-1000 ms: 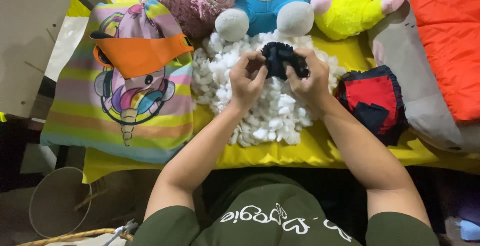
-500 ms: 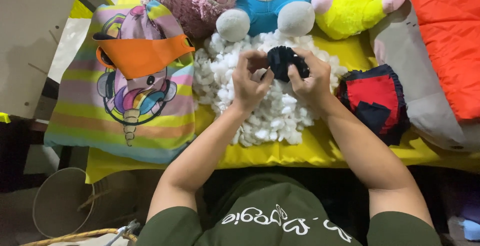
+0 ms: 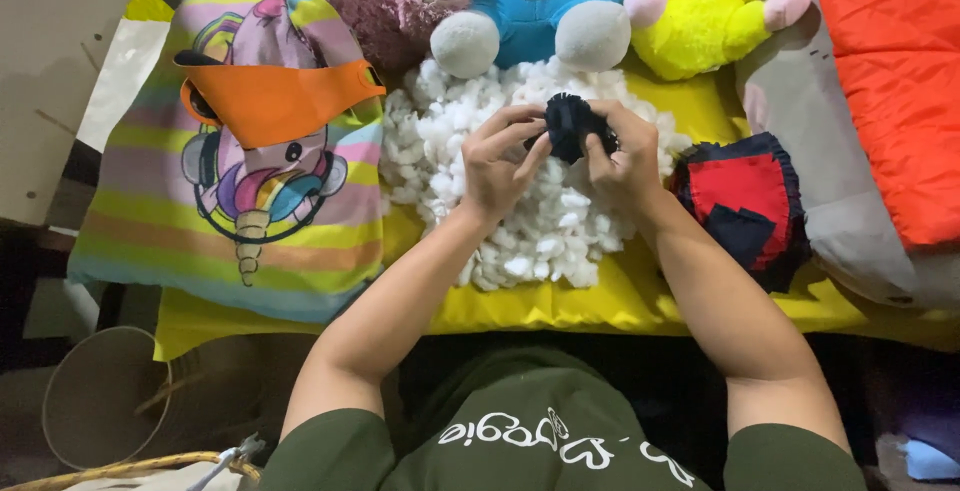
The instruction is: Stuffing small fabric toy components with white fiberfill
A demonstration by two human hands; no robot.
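Both hands, left hand (image 3: 505, 156) and right hand (image 3: 622, 161), have fingers pinched around a small dark fabric pouch (image 3: 572, 126), held just above the white stuffing pile (image 3: 520, 221). Looks soft, floppy and light; the edges seem best to grip.

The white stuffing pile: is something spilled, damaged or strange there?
Nothing stands out. The white stuffing pile lies loose but together on the yellow cloth. Left hand and right hand hold a small dark fabric piece over it.
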